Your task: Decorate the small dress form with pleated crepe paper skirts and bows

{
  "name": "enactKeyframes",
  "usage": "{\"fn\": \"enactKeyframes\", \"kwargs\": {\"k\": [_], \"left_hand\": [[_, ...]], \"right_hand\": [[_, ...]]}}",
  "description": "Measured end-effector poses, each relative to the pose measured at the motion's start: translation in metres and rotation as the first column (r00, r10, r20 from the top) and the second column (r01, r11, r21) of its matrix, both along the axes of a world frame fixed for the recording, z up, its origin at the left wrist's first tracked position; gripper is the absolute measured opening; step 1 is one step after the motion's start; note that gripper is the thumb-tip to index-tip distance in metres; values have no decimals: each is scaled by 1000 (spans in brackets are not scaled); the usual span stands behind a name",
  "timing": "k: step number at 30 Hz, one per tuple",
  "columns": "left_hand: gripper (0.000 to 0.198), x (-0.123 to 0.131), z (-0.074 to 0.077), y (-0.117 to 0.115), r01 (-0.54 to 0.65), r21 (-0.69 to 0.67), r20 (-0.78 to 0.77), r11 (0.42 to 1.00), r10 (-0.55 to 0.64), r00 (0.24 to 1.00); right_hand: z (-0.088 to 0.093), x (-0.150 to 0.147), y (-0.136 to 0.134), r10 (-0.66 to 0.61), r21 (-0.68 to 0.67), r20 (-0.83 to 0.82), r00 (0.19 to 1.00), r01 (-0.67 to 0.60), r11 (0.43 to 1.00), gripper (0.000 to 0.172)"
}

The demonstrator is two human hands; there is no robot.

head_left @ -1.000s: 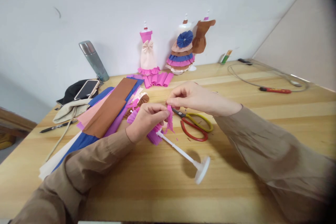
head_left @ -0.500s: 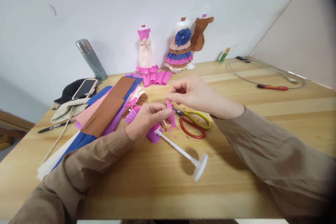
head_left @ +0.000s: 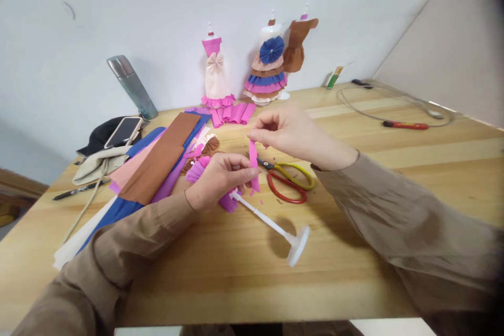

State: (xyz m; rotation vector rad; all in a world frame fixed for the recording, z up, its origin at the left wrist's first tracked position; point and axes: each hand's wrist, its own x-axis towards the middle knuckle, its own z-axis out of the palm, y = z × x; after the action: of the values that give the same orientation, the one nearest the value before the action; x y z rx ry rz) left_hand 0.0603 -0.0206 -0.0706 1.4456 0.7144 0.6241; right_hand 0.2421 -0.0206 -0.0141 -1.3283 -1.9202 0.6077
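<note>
A narrow pink crepe-paper strip (head_left: 253,153) hangs between my two hands. The thumb and fingers of my right hand (head_left: 281,131) pinch its upper end. Lower down, my left hand (head_left: 222,176) pinches the same strip between thumb and fingers. Beneath the left hand lies a small mannequin stand (head_left: 271,223), tipped on its side, its white round base toward the right. Pleated pink paper (head_left: 198,169) shows around its other end, partly hidden by that hand. Scissors (head_left: 289,178) with one yellow and one red handle lie just right of the strip, blades slightly apart.
Crepe-paper sheets (head_left: 157,160) spread at left beside a phone (head_left: 124,132), a pen (head_left: 81,189) and a flask (head_left: 134,86). Dressed mini mannequins (head_left: 216,71) stand along the wall. Rolled pink paper (head_left: 232,114) lies before them. A red-handled wire tool (head_left: 405,125) is at right.
My right hand has risen slightly relative to the left, and the pink strip now hangs straighter, with more of it showing. The whole view has shifted a little.
</note>
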Motion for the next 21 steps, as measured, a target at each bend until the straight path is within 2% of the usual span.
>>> {"fn": "enactKeyframes", "kwargs": {"k": [7, 14, 18, 21], "left_hand": [[21, 1, 0, 0, 24, -55, 34, 998, -22, 999], [20, 1, 2, -2, 52, -91, 68, 995, -46, 997], [20, -1, 4, -2, -4, -129, 87, 992, 15, 996], [22, -1, 10, -1, -51, -211, 118, 976, 77, 990]], "right_hand": [[-1, 1, 3, -64, 15, 15, 998, 64, 998, 29], [-9, 1, 8, -46, -3, -12, 999, 46, 999, 30], [-12, -2, 11, -42, -31, 25, 999, 43, 999, 29], [-12, 3, 16, -45, -58, 101, 994, 51, 997, 28]]}}
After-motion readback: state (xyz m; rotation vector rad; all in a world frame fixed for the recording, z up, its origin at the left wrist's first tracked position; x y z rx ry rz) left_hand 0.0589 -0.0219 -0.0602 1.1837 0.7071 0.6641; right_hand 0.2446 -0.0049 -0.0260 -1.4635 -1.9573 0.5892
